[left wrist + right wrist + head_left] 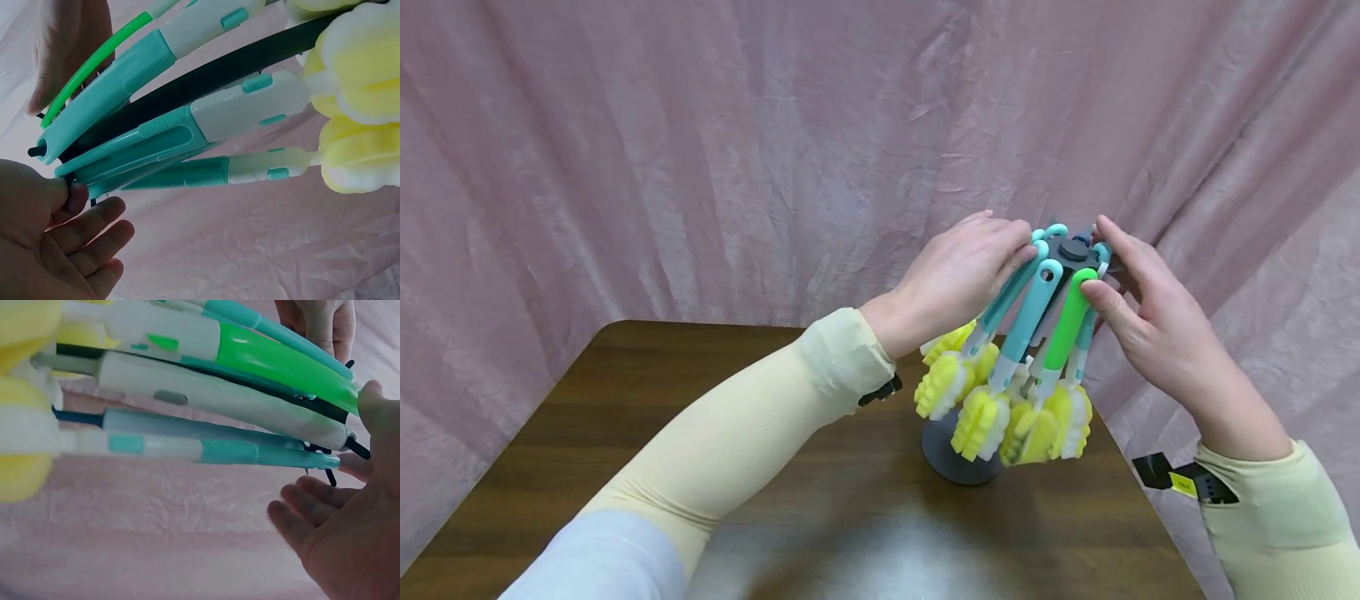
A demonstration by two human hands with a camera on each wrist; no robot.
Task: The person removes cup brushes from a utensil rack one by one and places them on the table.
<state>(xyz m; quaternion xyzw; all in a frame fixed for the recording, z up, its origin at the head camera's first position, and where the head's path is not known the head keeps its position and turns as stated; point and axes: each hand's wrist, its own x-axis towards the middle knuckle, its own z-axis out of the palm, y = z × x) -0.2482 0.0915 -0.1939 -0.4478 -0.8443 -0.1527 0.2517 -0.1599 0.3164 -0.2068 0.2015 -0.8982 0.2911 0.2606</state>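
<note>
Several sponge bottle brushes with yellow-and-white heads hang from a dark rotating stand (1073,249), most with teal handles. My left hand (964,265) pinches the top end of a teal-handled brush (169,128) between thumb and forefinger, its other fingers loosely bent. On the far side, my right hand (1163,321) has its thumb against the upper end of the green-handled brush (1067,321). Its forefinger reaches toward the stand's top, and the remaining fingers extend loosely in the right wrist view. A white-handled utensil (219,400) and a bluish one (200,428) hang between the brushes.
The stand's round dark base (961,454) rests on a brown wooden table (760,508), near its right side. Pink curtains (775,150) hang behind the table and along its sides.
</note>
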